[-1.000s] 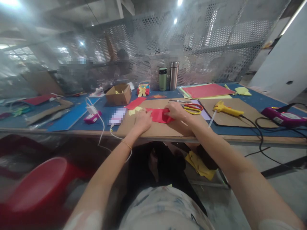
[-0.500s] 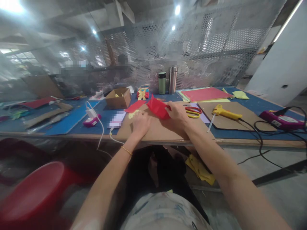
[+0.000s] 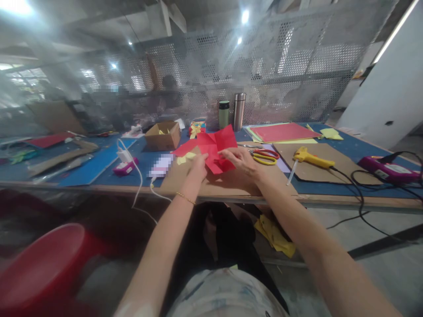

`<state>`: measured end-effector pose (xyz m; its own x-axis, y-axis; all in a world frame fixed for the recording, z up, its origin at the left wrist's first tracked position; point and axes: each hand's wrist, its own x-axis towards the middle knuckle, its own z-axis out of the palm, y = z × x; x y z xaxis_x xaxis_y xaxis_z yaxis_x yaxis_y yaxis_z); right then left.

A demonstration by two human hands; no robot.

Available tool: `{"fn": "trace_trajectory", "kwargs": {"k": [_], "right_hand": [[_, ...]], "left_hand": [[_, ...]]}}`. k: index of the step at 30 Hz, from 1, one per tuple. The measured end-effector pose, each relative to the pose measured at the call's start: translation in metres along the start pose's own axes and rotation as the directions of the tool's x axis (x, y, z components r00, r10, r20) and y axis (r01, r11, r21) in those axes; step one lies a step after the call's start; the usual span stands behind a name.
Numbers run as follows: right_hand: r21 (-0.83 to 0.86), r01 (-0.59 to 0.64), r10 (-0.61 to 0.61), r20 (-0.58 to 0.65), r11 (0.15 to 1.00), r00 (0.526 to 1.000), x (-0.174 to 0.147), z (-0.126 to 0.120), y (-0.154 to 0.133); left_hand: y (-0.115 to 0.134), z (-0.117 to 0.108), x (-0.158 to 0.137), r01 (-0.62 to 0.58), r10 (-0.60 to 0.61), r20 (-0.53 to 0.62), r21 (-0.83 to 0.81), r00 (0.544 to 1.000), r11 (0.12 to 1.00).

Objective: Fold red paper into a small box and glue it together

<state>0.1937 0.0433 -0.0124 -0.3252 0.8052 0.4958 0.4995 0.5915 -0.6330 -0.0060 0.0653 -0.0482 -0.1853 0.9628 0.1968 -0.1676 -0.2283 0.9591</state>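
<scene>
A piece of red paper (image 3: 226, 138) with several creased flaps stands partly raised over the brown cardboard (image 3: 178, 181) in front of me. My left hand (image 3: 197, 169) pinches its lower left edge between thumb and fingers. On the other side, my right hand (image 3: 242, 160) has its fingertips closed on a right-hand flap. Another flat red sheet (image 3: 185, 148) lies behind my left hand, beside small pale yellow paper scraps (image 3: 185, 158). Scissors (image 3: 265, 156) with red and yellow handles rest just right of my right hand.
A yellow glue gun (image 3: 312, 158) lies on cardboard at the right, its cord running to a purple box (image 3: 390, 167). A small carton (image 3: 162, 135), a green tumbler (image 3: 224, 115) and a steel flask (image 3: 239, 112) stand behind. Coloured sheets (image 3: 284, 131) are stacked at the back right.
The red paper has opened out from a folded shape into spread flaps. My left hand has moved right onto its edge, and my right hand has shifted slightly lower.
</scene>
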Motion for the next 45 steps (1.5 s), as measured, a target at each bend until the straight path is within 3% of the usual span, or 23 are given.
{"fn": "trace_trajectory", "kwargs": {"k": [3,5,7,9,12,16,22,26,29,33,36,39,41,45], "right_hand": [[-0.187,0.027,-0.088,-0.326,0.982,0.941,0.013,0.005,0.028],[-0.195,-0.06,-0.028,-0.42,0.979,0.907,0.021,0.007,0.045],[-0.036,-0.17,0.142,-0.397,0.985,0.907,0.028,0.007,0.056],[0.144,-0.292,0.325,-0.36,0.946,0.874,0.031,0.005,0.06],[0.316,-0.373,0.458,-0.26,0.872,0.85,0.031,0.003,0.056],[0.391,-0.335,0.413,-0.135,0.857,0.901,0.028,0.005,0.05],[0.4,-0.298,0.41,-0.23,0.867,0.883,0.032,0.002,0.053],[0.396,-0.284,0.406,-0.27,0.873,0.873,0.031,0.0,0.053],[0.411,-0.277,0.405,-0.267,0.869,0.874,0.03,-0.002,0.049],[0.452,-0.277,0.412,-0.234,0.848,0.88,0.028,-0.008,0.038],[0.492,-0.238,0.379,-0.209,0.837,0.901,0.017,-0.012,0.028],[0.524,-0.138,0.275,-0.193,0.84,0.942,-0.006,-0.018,0.017],[0.523,-0.089,0.235,-0.219,0.848,0.947,-0.025,-0.024,0.01],[0.513,-0.081,0.213,-0.204,0.854,0.955,-0.06,-0.039,-0.005]], "left_hand": [[-0.004,0.006,0.002,0.042,-0.042,-0.001,-0.086,0.999,0.995],[-0.006,0.011,0.003,0.076,-0.078,-0.002,-0.187,0.997,0.979],[-0.006,0.012,0.003,0.089,-0.094,-0.008,-0.251,0.996,0.964],[-0.005,0.01,0.004,0.074,-0.08,-0.012,-0.254,0.997,0.964],[-0.004,0.007,0.004,0.052,-0.057,-0.011,-0.274,0.998,0.96],[-0.004,0.008,0.004,0.019,-0.027,-0.025,-0.279,0.999,0.96],[-0.006,0.011,0.005,0.004,-0.027,-0.171,-0.135,0.985,0.991],[-0.002,0.01,0.004,-0.051,0.051,-0.225,0.007,0.973,0.999],[0.003,0.011,0.002,-0.073,0.09,-0.242,0.079,0.966,0.994],[0.012,0.013,-0.004,-0.019,0.04,-0.266,0.08,0.963,0.997],[0.021,0.005,-0.018,-0.006,0.04,-0.271,0.125,0.962,0.992],[0.033,-0.013,-0.041,-0.092,0.189,-0.222,0.386,0.956,0.918],[0.041,-0.026,-0.06,-0.155,0.247,-0.137,0.476,0.959,0.866],[0.05,-0.039,-0.101,-0.205,0.264,-0.092,0.408,0.96,0.89]]}}
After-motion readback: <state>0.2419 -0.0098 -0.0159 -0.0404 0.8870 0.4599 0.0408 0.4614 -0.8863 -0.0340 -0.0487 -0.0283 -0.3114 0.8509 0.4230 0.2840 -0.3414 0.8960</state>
